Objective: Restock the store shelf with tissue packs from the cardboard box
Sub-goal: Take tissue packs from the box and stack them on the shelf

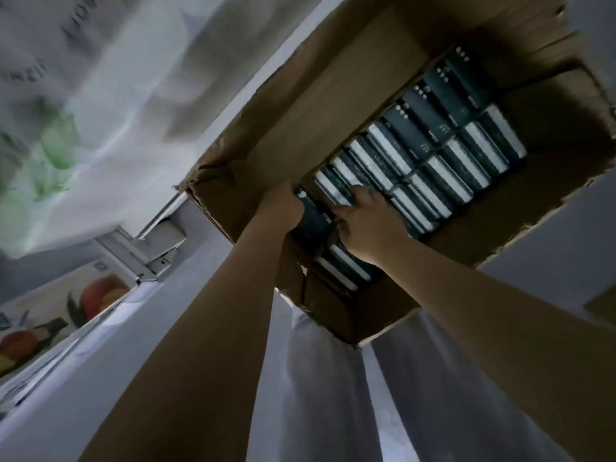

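An open cardboard box point(300, 105) lies tilted across the upper right of the head view, its flaps spread out. Inside stand two rows of dark tissue packs point(443, 128) with pale stripes, packed tight. My left hand point(281, 208) grips one dark pack point(311, 215) at the near end of the rows. My right hand point(366, 225) is curled over the same pack and the packs beside it, fingers dug in between them. Both forearms reach up from the bottom of the view.
White plastic-wrapped goods point(100, 111) with green print fill the upper left, blurred. A carton with fruit pictures point(60, 315) sits at the lower left beside a white shelf edge point(146, 258). Pale floor lies under the box.
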A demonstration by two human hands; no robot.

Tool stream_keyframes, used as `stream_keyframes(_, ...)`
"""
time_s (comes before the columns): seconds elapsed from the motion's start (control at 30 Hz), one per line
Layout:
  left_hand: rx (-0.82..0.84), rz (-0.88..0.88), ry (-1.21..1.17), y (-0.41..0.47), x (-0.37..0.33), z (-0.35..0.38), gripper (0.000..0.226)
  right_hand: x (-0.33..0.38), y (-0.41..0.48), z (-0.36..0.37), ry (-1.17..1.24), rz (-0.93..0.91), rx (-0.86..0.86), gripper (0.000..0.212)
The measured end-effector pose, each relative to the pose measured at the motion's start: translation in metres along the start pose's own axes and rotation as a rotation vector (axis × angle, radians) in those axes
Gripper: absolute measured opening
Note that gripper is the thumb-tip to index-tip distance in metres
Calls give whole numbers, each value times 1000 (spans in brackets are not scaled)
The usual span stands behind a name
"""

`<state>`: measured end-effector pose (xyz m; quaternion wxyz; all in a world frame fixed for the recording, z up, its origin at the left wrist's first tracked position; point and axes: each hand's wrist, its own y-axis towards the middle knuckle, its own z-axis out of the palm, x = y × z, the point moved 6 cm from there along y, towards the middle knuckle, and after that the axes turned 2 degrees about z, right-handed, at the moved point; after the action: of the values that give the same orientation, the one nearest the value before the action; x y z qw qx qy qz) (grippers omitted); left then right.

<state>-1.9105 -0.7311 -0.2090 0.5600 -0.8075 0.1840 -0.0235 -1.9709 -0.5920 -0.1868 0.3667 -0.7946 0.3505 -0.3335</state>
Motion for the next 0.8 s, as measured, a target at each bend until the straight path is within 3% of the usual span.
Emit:
stream_keyframes(0.23, 68, 9, 93, 55, 11, 49, 75, -25, 29, 29, -163, -73, 53, 51)
stream_keyframes(0.43, 91, -76, 253, 64, 27, 52, 62, -32, 36, 46, -430, -127, 136, 62)
stream_keyframes(0.57, 130, -31, 182, 51, 25, 43, 58, -34, 29, 33, -263, -146, 48, 55)
stream_keyframes(0.63, 124, -23, 38, 35, 22, 36, 58, -33, 21, 20, -134, -169, -59, 47)
stream_keyframes(0.8, -33, 6, -187, -32, 10, 5, 58, -27, -22, -21, 145, -153, -287, 27)
